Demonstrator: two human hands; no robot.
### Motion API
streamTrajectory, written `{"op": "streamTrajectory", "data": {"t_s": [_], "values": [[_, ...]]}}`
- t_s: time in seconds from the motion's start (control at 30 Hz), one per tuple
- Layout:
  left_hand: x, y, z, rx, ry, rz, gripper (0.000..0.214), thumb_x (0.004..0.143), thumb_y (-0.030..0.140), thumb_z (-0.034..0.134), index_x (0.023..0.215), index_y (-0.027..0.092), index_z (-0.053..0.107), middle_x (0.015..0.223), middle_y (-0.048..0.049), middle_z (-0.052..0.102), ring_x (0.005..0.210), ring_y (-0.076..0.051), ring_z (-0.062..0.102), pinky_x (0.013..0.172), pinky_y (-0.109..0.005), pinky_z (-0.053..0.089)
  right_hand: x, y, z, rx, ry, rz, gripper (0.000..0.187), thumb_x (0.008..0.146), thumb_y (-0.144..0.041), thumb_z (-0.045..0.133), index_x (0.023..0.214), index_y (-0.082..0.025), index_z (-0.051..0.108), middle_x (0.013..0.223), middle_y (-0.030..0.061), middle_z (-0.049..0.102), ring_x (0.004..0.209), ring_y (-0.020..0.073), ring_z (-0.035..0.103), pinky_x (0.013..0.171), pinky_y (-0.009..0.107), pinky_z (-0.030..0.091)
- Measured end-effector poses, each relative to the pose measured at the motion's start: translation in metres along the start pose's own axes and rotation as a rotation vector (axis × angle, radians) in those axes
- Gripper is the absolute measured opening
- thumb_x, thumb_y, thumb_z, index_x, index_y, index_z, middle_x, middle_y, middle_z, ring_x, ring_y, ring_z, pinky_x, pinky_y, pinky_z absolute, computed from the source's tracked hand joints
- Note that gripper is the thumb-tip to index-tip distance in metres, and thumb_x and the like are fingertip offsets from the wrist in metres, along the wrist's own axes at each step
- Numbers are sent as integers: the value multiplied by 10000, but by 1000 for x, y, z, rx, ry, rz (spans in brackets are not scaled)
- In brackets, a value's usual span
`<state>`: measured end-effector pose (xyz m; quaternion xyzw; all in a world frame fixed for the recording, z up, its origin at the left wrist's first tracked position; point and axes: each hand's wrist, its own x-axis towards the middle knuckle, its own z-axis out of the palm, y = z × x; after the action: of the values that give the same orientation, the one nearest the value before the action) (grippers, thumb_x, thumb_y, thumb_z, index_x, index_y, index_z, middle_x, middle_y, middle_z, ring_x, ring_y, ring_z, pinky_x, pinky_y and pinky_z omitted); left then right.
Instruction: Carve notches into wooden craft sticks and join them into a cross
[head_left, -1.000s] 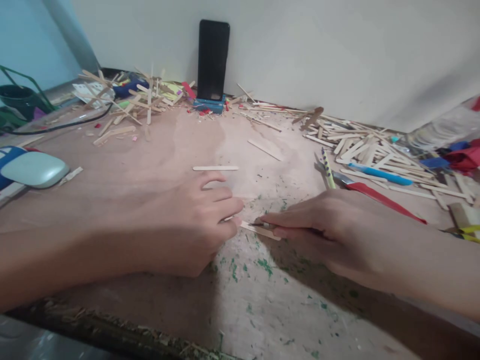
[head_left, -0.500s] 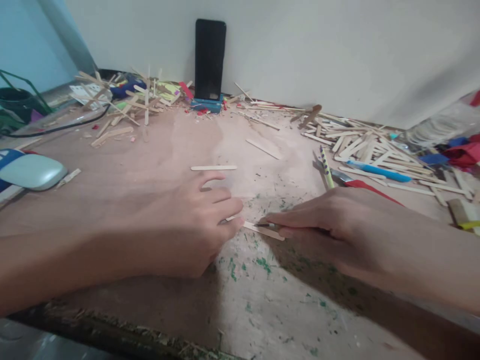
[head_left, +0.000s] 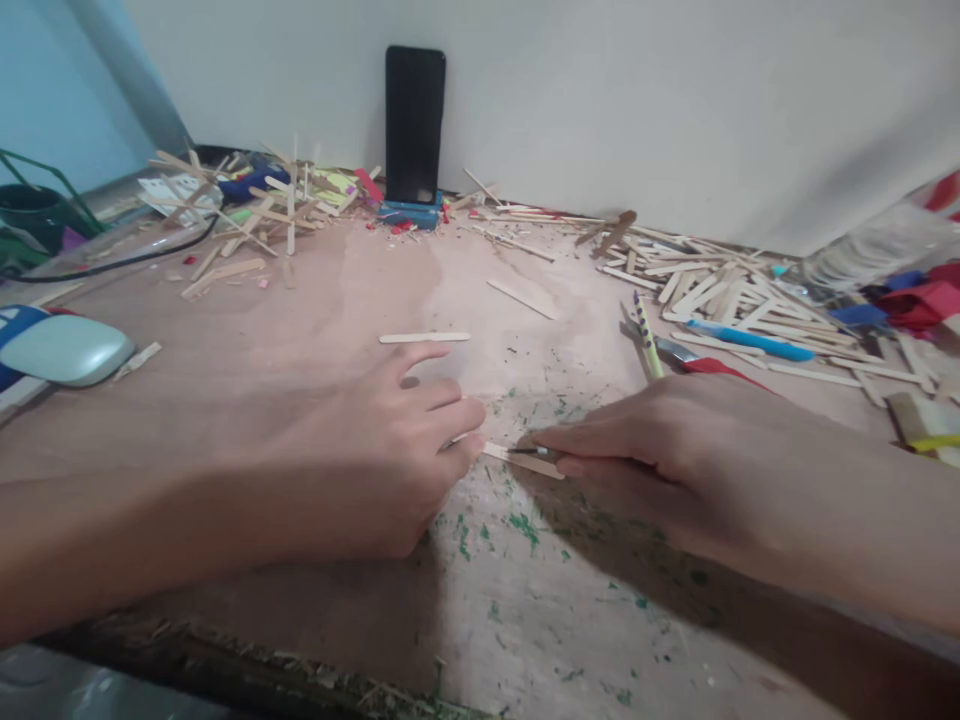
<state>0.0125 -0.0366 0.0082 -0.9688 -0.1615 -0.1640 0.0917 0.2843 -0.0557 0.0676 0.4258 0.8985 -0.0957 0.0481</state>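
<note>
My left hand (head_left: 409, 450) pinches one end of a popsicle stick (head_left: 540, 466) between thumb and finger, pressing it to the wooden table. In my right hand (head_left: 645, 450) is a small craft knife (head_left: 531, 451), gripped close to its blade. The blade's tip rests on or just above the stick; its handle is hidden inside my fingers. Just beyond my left fingertips lies another popsicle stick (head_left: 424, 338). Beside my right hand are a dotted pencil (head_left: 646, 335) and scissors (head_left: 679, 350) with a red handle, partly covered by that hand.
A black phone (head_left: 415, 125) stands upright against the wall in a blue holder (head_left: 409, 212). Piled popsicle sticks (head_left: 720, 290) and a blue pen (head_left: 750, 340) lie at right. A mouse (head_left: 67, 350) sits at left, near joined sticks (head_left: 262, 215). Green flecks mark the table (head_left: 525, 620).
The view has shifted slightly. Both hands keep nearly the same position, with the knife still at the popsicle stick.
</note>
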Motion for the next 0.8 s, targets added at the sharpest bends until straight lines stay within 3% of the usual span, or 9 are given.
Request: {"op": "streamTrajectory", "data": {"t_s": [0.3, 0.53, 0.8], "values": [[1, 1, -2, -15, -11, -5, 226, 906, 194, 562, 1041, 137, 735, 957, -55, 686, 870, -230, 604, 1162, -570, 346, -2, -6, -8, -101, 35, 2, 426, 1077, -415, 469, 749, -299, 716, 567, -14, 654, 465, 136, 523, 472, 305, 198], [2, 2, -4, -14, -4, -1, 254, 865, 150, 543, 1031, 130, 734, 939, -49, 672, 850, -234, 597, 1151, -571, 334, -4, -5, -5, -107, 79, -29, 342, 1060, -391, 488, 983, -405, 821, 620, -37, 728, 499, 175, 647, 456, 298, 261], [1, 1, -4, -21, -19, -14, 241, 863, 165, 555, 1026, 138, 731, 937, -47, 661, 841, -230, 582, 1158, -567, 329, -5, -4, -4, -140, 122, -37, 294, 1024, -358, 542, 950, -412, 821, 568, -46, 688, 464, 183, 622, 431, 294, 261]]}}
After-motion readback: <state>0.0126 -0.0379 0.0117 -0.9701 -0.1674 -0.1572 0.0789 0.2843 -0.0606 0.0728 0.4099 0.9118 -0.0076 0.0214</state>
